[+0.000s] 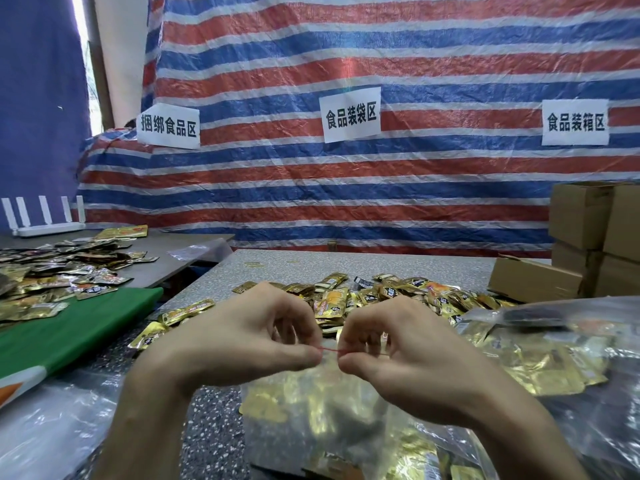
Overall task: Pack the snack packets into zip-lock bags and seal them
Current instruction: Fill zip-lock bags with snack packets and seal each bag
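My left hand (239, 336) and my right hand (401, 344) are side by side over the speckled table (311, 265). Each pinches the red zip strip of a clear zip-lock bag (329, 410) between thumb and fingers. The bag hangs below my hands and holds several gold snack packets. Beyond my hands lies a loose heap of gold snack packets (398, 296). Another filled clear bag (540, 348) lies to the right.
A second table at the left carries more gold packets (59, 271), a green sheet (69, 327) and a white router (45, 216). Cardboard boxes (588, 237) are stacked at the far right. Empty clear bags (45, 427) lie near left. A striped tarp with paper signs hangs behind.
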Demonstrator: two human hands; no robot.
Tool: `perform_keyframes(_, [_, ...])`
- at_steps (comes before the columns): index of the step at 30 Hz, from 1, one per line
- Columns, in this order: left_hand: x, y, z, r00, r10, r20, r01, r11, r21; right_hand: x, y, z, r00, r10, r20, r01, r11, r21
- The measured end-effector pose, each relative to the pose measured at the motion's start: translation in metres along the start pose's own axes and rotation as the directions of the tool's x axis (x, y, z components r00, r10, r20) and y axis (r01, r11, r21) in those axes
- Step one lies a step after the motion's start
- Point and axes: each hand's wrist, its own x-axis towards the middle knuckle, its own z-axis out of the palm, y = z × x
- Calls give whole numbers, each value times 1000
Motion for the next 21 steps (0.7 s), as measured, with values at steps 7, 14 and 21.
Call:
perform_keyframes(7, [1,6,1,999,40,-8,-39,998,49,-1,2,-3,1000,-11,4,10,997,74])
perform_keyframes(14, [0,4,1,1000,-1,-21,2,999,36,-5,9,-9,998,3,57,-6,999,42])
perform_keyframes(21, [7,9,8,997,68,-26,-67,996,66,-4,9,-12,998,1,60,-9,992,125])
